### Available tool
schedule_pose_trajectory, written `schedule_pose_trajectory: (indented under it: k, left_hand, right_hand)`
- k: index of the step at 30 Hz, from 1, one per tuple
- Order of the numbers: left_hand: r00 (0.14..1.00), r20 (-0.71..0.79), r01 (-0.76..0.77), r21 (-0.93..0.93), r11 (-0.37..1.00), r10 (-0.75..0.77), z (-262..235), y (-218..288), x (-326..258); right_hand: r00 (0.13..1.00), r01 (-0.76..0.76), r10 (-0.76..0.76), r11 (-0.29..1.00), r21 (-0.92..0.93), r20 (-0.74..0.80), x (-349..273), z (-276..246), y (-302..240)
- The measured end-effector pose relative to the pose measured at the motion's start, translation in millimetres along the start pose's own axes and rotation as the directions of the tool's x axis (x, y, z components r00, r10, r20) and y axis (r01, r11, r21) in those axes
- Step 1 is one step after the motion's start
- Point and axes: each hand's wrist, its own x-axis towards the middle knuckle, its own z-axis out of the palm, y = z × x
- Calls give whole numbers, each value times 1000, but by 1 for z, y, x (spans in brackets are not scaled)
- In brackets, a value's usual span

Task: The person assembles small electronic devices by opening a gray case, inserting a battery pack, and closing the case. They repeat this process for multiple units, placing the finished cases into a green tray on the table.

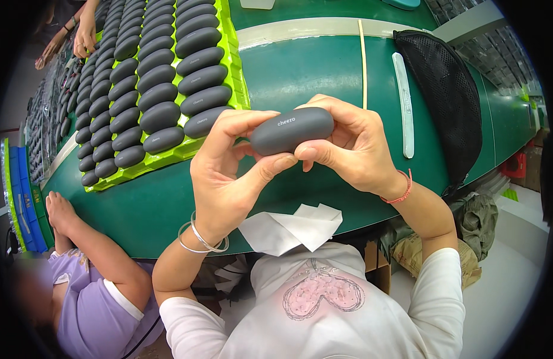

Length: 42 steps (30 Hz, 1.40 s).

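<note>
Between my two hands, above the near edge of the green table, is a dark grey rounded oval case (291,133) with small pale print on its face. My left hand (231,158) pinches its left end, thumb below and fingers behind. The fingers and thumb of my right hand (354,143) grip its right end the same way. Just beyond my left hand stands a bright green tray (233,60), filled with rows of similar dark grey oval cases (203,78). A folded white cloth or paper (294,228) lies at the table edge below my wrists.
On the green table (300,66) to the right are a thin wooden stick (363,63), a pale flat strip (403,105) and a black mesh bag (444,102). A person in a purple top (103,299) sits at my left. Another person's hand (85,36) reaches the tray's far left.
</note>
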Motion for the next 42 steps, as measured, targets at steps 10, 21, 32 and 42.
schedule_pose_trajectory:
  k: [10, 21, 32, 42]
  left_hand:
    - [968, -76, 198, -346, 917, -238, -5, 10, 1]
    - [999, -46, -7, 218, 976, 18, -6, 11, -1]
    - [939, -342, 42, -33, 999, -51, -14, 8, 8]
    - [997, -57, -28, 332, 943, 50, 16, -26, -5]
  right_hand:
    - [986, -165, 168, 967, 195, 2, 2, 2, -7]
    - [966, -252, 249, 967, 43, 67, 4, -1, -10]
    - [948, -297, 290, 954, 39, 130, 9, 7, -22]
    - [979, -139, 165, 970, -202, 119, 52, 11, -47]
